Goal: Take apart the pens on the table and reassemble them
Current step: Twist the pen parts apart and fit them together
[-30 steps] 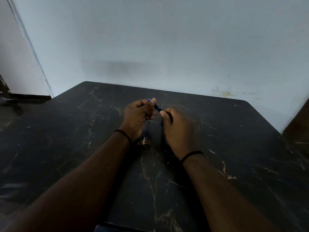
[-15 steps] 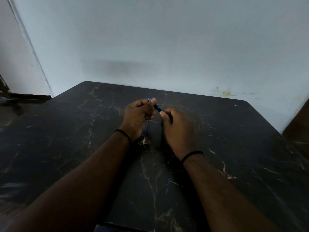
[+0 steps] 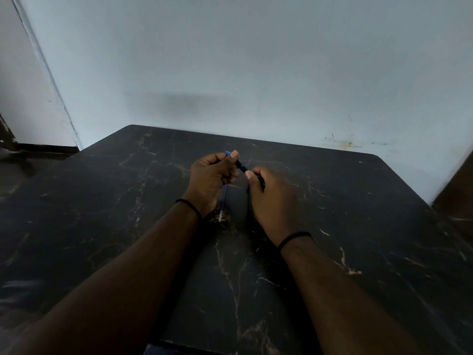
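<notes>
Both hands meet above the middle of the black marble table (image 3: 358,226). A short dark pen (image 3: 242,166) with a blue end spans the gap between them. My left hand (image 3: 210,180) pinches its blue upper end between thumb and forefinger. My right hand (image 3: 271,198) closes around its lower end, which is hidden in the fingers. A thin blue and clear refill (image 3: 223,201) hangs down under my left hand, its lower tip near the tabletop; whether the hand holds it cannot be told.
The table's far edge runs close to a pale wall (image 3: 256,73). A door frame (image 3: 43,67) and dark floor lie at the left. A brown surface (image 3: 458,190) shows past the table's right corner.
</notes>
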